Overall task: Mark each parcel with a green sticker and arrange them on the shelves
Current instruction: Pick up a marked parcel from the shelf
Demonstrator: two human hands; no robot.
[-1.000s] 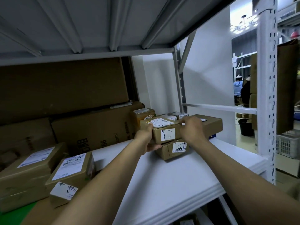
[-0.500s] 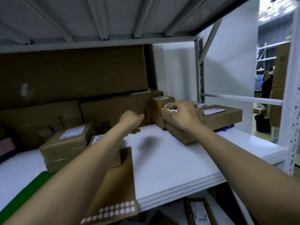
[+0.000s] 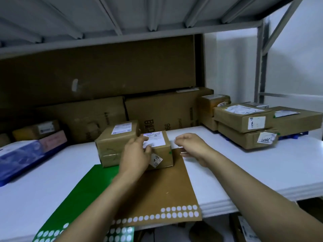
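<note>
We record: shelf board (image 3: 244,172) white. Centre parcel (image 3: 162,154) brown cardboard, white printed labels, with one small green dot (image 3: 169,152) on its right face. Near sticker sheet (image 3: 87,189) green, rows of pale round dots. Backing sheet (image 3: 166,189) brown, with white dots in rows along its near edge. Far left: package (image 3: 19,154) blue, box (image 3: 52,140) pink.

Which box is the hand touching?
The small box on the brown sheet, under the left hand. Its neighbour sits behind on the left; the stacked boxes lie far right.

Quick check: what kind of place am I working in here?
Probably a parcel storeroom or warehouse: metal racking, stacked parcels with shipping labels, and big flat cartons along the back.
</note>
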